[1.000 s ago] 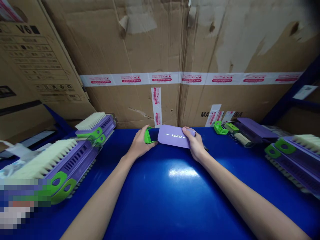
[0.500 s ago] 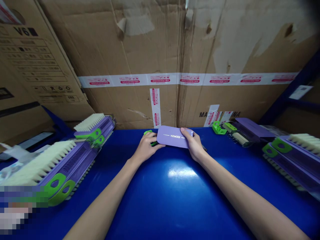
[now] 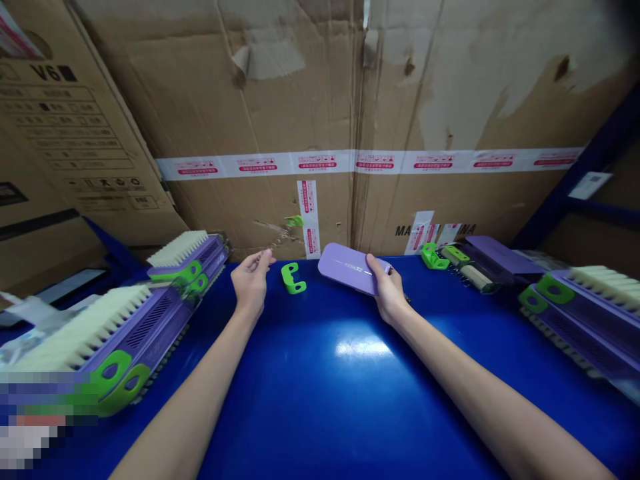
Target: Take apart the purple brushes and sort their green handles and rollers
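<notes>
My right hand [image 3: 393, 287] grips the right end of a flat purple cover [image 3: 345, 267] with white lettering, thumb on top and fingers underneath. It is tilted, held over the far part of the blue table. My left hand [image 3: 251, 280] is closed in a pinch, left of the cover and apart from it. From its fingertips a thin, see-through piece seems to reach up to a green end [image 3: 294, 221] in front of the cardboard; its details are blurred. Between my hands a green C-shaped bracket [image 3: 289, 279] rests on the table.
Purple brushes with pale bristles [image 3: 100, 320] are stacked at left, and more brushes [image 3: 580, 300] stand at right. At back right lie a green bracket [image 3: 434, 257] and a pale roller part [image 3: 475, 275]. Large cardboard boxes [image 3: 260, 100] wall off the back of the blue table [image 3: 310, 400].
My left hand has moved left, away from the purple cover, with the green-ended piece raised. The green bracket now shows on the table. The cover has tilted in my right hand.
</notes>
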A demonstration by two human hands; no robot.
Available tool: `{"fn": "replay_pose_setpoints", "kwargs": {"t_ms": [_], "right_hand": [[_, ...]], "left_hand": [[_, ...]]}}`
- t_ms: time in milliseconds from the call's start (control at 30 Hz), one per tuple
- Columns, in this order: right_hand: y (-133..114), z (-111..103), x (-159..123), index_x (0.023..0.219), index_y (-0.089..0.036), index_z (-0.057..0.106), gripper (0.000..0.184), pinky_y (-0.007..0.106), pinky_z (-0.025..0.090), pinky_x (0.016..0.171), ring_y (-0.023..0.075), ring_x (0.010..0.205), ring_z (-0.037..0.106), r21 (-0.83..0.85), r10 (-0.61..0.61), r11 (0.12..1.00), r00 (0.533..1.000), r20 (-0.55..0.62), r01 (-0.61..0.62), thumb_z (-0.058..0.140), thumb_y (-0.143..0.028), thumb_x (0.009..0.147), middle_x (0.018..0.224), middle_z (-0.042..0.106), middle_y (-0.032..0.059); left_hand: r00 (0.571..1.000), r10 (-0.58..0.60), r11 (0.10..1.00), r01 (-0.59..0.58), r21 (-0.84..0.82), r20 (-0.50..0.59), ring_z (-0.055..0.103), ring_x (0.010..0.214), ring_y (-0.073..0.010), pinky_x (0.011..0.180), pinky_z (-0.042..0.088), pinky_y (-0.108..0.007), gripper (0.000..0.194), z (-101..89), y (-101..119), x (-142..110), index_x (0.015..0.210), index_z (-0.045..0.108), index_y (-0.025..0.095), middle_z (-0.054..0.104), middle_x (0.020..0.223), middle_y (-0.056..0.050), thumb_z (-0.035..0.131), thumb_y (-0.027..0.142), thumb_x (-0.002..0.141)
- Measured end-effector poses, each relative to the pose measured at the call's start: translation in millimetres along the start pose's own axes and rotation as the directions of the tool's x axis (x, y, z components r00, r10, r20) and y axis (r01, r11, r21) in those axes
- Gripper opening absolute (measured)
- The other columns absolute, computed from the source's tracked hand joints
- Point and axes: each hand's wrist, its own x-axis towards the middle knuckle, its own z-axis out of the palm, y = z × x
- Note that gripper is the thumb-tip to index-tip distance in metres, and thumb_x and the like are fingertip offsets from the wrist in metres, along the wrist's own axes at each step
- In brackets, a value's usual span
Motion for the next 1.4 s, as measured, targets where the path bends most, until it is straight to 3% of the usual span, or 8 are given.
{"fn": "replay_pose_setpoints", "kwargs": {"t_ms": [167, 300, 433, 600, 800, 1100, 1233, 1400], "right_hand": [[4, 3, -2, 0.120, -0.018, 0.053, 0.071, 0.036, 0.051, 0.082, 0.0242, 0.095, 0.062, -0.017, 0.116, 0.993, 0.989, -0.093, -0.118, 0.067, -0.059, 0.063, 0.104, 0.066, 0.0078], [-2, 4, -7, 0.135, -0.020, 0.042, 0.084, 0.038, 0.046, 0.091, 0.0257, 0.108, 0.056, -0.103, 0.103, 0.989, 0.992, -0.071, -0.110, 0.068, -0.057, 0.064, 0.119, 0.060, 0.0100], [-8, 7, -15, 0.139, -0.023, 0.037, 0.085, 0.039, 0.030, 0.107, 0.0250, 0.127, 0.041, -0.181, 0.051, 0.982, 0.998, -0.044, -0.058, 0.064, -0.061, 0.068, 0.139, 0.045, 0.0090], [-13, 6, -21, 0.134, -0.020, 0.044, 0.066, 0.040, 0.032, 0.104, 0.0238, 0.120, 0.049, -0.206, -0.110, 0.972, 0.994, 0.030, 0.113, 0.047, -0.059, 0.082, 0.125, 0.058, 0.0102], [-24, 5, -28, 0.112, -0.021, 0.063, 0.041, 0.038, 0.036, 0.100, 0.0222, 0.111, 0.055, -0.218, -0.327, 0.909, 0.933, 0.150, 0.354, 0.048, -0.048, 0.085, 0.117, 0.064, 0.0065], [-31, -1, -25, 0.109, -0.018, 0.062, 0.040, 0.038, 0.045, 0.089, 0.0218, 0.091, 0.064, -0.064, -0.246, 0.964, 0.956, 0.161, 0.259, 0.060, -0.043, 0.079, 0.091, 0.070, 0.0058], [-36, -3, -28, 0.108, -0.019, 0.062, 0.040, 0.039, 0.046, 0.086, 0.0215, 0.088, 0.063, -0.050, -0.251, 0.964, 0.956, 0.152, 0.261, 0.062, -0.043, 0.076, 0.088, 0.069, 0.0048], [-49, -3, -34, 0.107, -0.021, 0.062, 0.041, 0.036, 0.047, 0.079, 0.0204, 0.082, 0.062, -0.022, -0.230, 0.972, 0.964, 0.137, 0.235, 0.064, -0.044, 0.074, 0.082, 0.068, 0.0025]], "left_hand": [[0.985, 0.171, 0.969, -0.173, 0.175, 0.030, 0.058, 0.058, -0.0116, 0.056, 0.045, -0.021, 0.037, 12.6, 16, -20, 0.077, 0.066, 0.012, 0.063, 0.061, -0.002, 0.056, 0.048, 0.081], [0.982, 0.143, 0.966, -0.166, 0.200, 0.123, 0.057, 0.055, -0.0116, 0.049, 0.043, -0.020, 0.032, 28.5, 25, -44, 0.080, 0.065, 0.014, 0.061, 0.061, -0.001, 0.057, 0.045, 0.081], [0.962, 0.135, 0.966, -0.181, 0.187, 0.237, 0.060, 0.060, -0.0124, 0.053, 0.048, -0.022, 0.029, 32.8, 18, -53, 0.084, 0.064, 0.016, 0.062, 0.066, -0.001, 0.058, 0.044, 0.081], [0.960, 0.131, 0.970, -0.175, 0.167, 0.246, 0.060, 0.063, -0.0130, 0.056, 0.049, -0.023, 0.029, 28.5, 12, -51, 0.086, 0.062, 0.016, 0.061, 0.068, -0.001, 0.055, 0.044, 0.083], [0.933, 0.152, 0.973, -0.199, 0.114, 0.326, 0.057, 0.060, -0.0121, 0.055, 0.047, -0.023, 0.030, 27.6, 18, -54, 0.088, 0.060, 0.016, 0.060, 0.066, -0.001, 0.050, 0.044, 0.086], [0.873, 0.263, 0.893, -0.381, 0.239, 0.410, 0.061, 0.075, -0.0153, 0.070, 0.049, -0.028, 0.025, 26.9, 21, -61, 0.106, 0.058, 0.021, 0.066, 0.086, -0.004, 0.047, 0.035, 0.089], [0.812, 0.387, 0.809, -0.527, 0.262, 0.437, 0.058, 0.084, -0.0155, 0.077, 0.048, -0.030, 0.028, 25.8, 22, -61, 0.115, 0.056, 0.022, 0.062, 0.096, -0.005, 0.042, 0.032, 0.092], [0.677, 0.535, 0.685, -0.698, 0.209, 0.506, 0.056, 0.075, -0.0141, 0.072, 0.048, -0.028, 0.035, 26.0, 25, -66, 0.116, 0.055, 0.023, 0.058, 0.088, -0.003, 0.057, 0.039, 0.085]]}}
